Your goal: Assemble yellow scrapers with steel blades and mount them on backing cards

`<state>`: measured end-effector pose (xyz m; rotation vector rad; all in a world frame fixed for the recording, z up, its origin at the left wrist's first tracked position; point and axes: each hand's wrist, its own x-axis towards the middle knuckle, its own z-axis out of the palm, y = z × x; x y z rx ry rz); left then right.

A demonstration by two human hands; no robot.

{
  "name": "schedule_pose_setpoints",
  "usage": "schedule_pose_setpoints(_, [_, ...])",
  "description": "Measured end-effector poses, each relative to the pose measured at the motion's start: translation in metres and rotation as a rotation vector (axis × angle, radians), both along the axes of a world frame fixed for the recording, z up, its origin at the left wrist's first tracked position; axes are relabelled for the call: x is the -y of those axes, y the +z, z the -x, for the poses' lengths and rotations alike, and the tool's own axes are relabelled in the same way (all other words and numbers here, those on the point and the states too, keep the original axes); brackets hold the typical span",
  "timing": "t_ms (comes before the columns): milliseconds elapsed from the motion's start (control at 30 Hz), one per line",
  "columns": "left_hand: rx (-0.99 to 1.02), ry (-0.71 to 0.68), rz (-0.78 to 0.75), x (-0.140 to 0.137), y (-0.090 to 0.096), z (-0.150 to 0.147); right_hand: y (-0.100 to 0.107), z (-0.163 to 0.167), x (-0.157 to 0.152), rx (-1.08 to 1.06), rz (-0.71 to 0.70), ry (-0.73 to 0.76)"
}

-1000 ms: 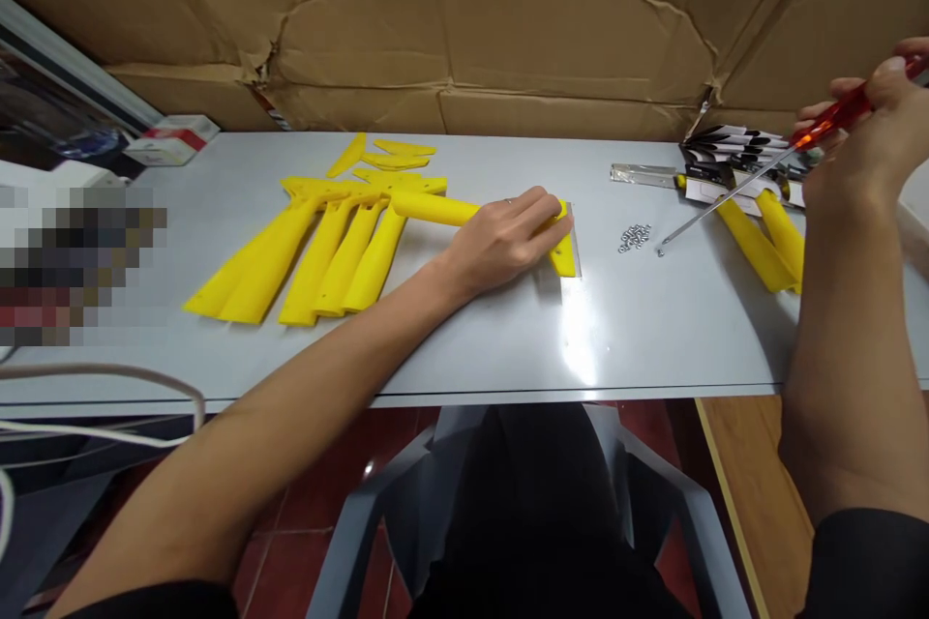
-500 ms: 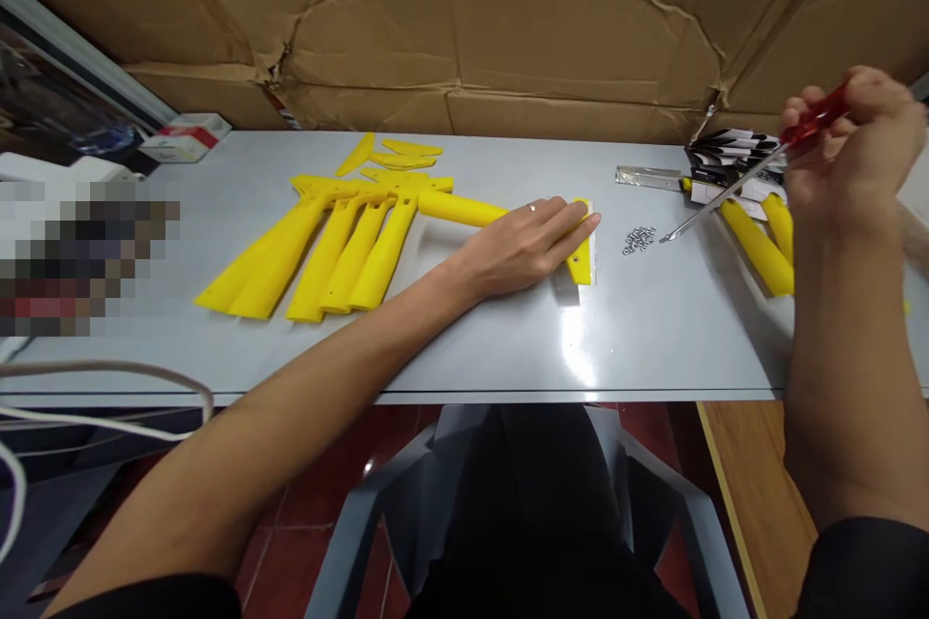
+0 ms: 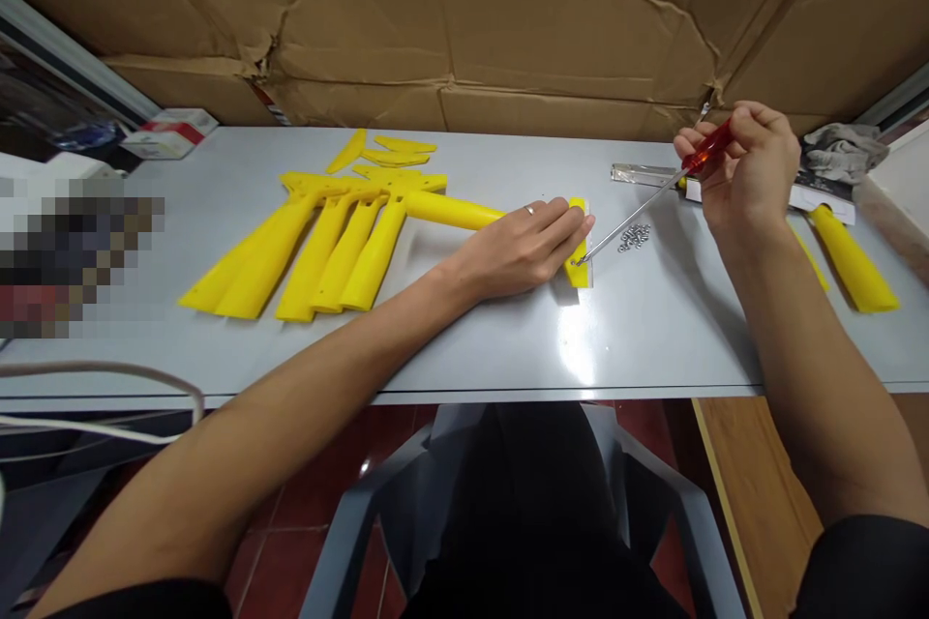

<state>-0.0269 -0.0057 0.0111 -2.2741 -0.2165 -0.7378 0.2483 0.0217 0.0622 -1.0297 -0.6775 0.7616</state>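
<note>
My left hand (image 3: 533,242) is closed around the head end of a yellow plastic scraper (image 3: 457,211), pressing it to the table. A thin pale blade strip (image 3: 590,276) shows along the scraper's right edge. My right hand (image 3: 755,164) grips a screwdriver (image 3: 707,147) by its red, see-through handle. Its long metal shaft slants down to the left, and the tip meets the scraper head by a small screw or hole. Just right of the head lies a little pile of screws (image 3: 634,238). Several yellow handles (image 3: 326,251) rest side by side left of my left hand.
Several flat yellow pieces (image 3: 396,157) lie behind the handles. More yellow handles (image 3: 856,261) lie at the right, near a grey crumpled cloth (image 3: 846,155). A clear-wrapped strip (image 3: 643,174) lies behind the screws. Cardboard (image 3: 450,29) walls the back; a small box (image 3: 170,133) stands back left.
My right hand has moved left with the screwdriver, bringing its tip from beside the screw pile onto the scraper head. My left hand has stayed on the scraper.
</note>
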Motion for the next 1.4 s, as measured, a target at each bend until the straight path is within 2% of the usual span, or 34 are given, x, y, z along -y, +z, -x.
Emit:
schedule_pose_setpoints(133, [0.004,0.011,-0.045,0.001,0.003,-0.001,0.001,0.003,0.001,0.022,0.013,-0.009])
schedule_pose_setpoints(300, [-0.043,0.035,0.025,0.002,0.003,-0.001,-0.001,-0.001,0.001,0.046,-0.023,-0.001])
schedule_pose_setpoints(467, [-0.021,0.035,-0.055,0.005,0.004,-0.001,-0.001,-0.003,0.001,0.077,-0.032,-0.002])
schedule_pose_setpoints(767, [-0.139,0.074,0.003,0.006,0.000,0.002,-0.002,-0.005,0.000,0.122,-0.151,0.011])
schedule_pose_setpoints(1000, [0.040,-0.021,-0.046,0.006,0.000,0.000,-0.005,-0.008,-0.004,0.053,-0.103,-0.008])
schedule_pose_setpoints(1100, [0.037,-0.018,-0.049,0.011,0.004,-0.001,-0.004,-0.011,-0.004,0.011,-0.053,-0.008])
schedule_pose_setpoints(1233, [-0.017,-0.016,-0.063,0.017,0.009,-0.001,0.003,-0.025,-0.006,-0.082,-0.061,-0.083])
schedule_pose_setpoints(1333, [0.033,-0.071,-0.073,0.019,0.014,0.001,0.012,-0.040,-0.010,-0.091,-0.110,-0.172])
schedule_pose_setpoints(1400, [0.090,-0.112,-0.025,0.018,0.016,0.003,0.016,-0.048,-0.014,-0.055,-0.120,-0.216])
